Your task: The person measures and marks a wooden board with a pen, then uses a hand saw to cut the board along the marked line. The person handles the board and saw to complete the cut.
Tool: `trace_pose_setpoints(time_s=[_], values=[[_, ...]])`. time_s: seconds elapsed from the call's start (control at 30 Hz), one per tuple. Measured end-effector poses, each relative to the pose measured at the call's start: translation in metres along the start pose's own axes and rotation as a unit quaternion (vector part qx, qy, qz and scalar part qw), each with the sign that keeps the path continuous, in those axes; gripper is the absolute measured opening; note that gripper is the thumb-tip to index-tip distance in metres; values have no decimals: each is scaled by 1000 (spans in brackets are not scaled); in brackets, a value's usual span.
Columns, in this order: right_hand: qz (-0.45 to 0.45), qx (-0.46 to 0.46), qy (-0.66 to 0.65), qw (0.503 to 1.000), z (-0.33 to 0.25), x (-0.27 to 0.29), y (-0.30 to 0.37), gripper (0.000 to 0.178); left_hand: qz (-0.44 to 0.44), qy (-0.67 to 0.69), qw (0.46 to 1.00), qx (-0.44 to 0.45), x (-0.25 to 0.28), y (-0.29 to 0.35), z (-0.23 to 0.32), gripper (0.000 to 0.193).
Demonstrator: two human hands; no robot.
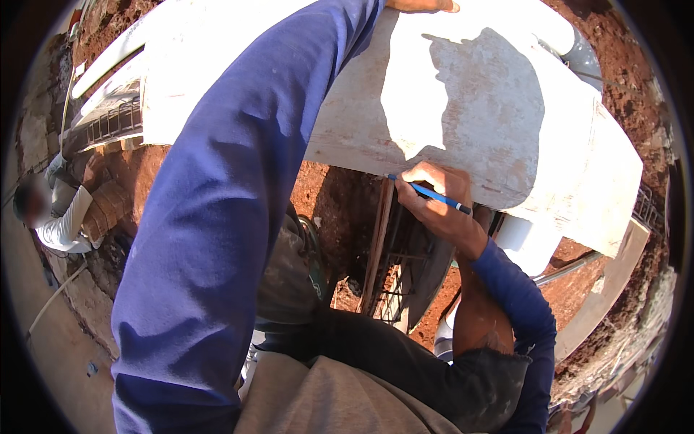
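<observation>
My right hand [437,200] pinches a blue pencil [441,197] with a dark end and a pale band. Its tip is at the near edge of a large, pale flat board [347,126], and my fingers rest by that edge. My left arm reaches across the board in a blue sleeve. At the top rim of the picture, my left hand [423,4] lies on the board with a digit stretched out; most of it is cut off. Bright sunlight and a dark shadow fall on the board.
Below the board, a timber strip [378,242] and steel rebar stand over a red-earth trench between my legs. A white pipe [520,239] lies under the board's right part. A plank [603,293] is at right. Another person [69,210] crouches at far left near a rebar cage [112,126].
</observation>
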State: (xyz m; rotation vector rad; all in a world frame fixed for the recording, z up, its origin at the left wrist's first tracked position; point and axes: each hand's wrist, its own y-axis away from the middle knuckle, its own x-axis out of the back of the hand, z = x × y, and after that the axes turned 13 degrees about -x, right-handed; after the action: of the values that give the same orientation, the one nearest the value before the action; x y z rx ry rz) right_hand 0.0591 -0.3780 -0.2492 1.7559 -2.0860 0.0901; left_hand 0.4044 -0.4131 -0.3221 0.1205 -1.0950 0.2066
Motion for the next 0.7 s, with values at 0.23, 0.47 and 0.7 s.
trace_pose_setpoints(time_s=[0.23,0.47,0.7], values=[[12,38,26,999,1,-2,-1,6,-14,-1,1000,9,-4,-3,-7,68],[-76,-34,-45,995,-5,17,-5,15,19,70,997,8,8,6,6,56],[158,-89,-128,975,-13,91,6,10,67,12,998,9,54,19,6,51]])
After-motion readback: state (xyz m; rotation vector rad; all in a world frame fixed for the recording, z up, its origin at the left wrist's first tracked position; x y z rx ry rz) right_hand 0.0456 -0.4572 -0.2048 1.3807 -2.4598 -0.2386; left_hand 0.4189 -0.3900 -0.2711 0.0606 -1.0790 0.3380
